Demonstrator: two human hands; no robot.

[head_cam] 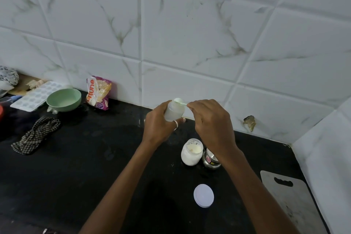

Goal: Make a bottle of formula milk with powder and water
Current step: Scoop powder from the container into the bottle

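Note:
My left hand [157, 125] holds a small translucent bottle [174, 111] upright above the black counter [85, 167], near the tiled wall. My right hand [210, 119] pinches the handle of a small pale green scoop [179, 101], whose bowl sits over the bottle's open mouth. Below my hands an open glass jar of white powder [191, 153] stands on the counter. Its white lid [203, 195] lies flat nearer to me. A small steel container [209, 158] stands just right of the jar, partly hidden by my right wrist.
At the back left are a green bowl [64, 99], a white ice tray [36, 96], a printed food packet [98, 92] against the wall and a checked cloth [37, 134]. A steel cutting board [290, 199] lies at the right, by the corner wall.

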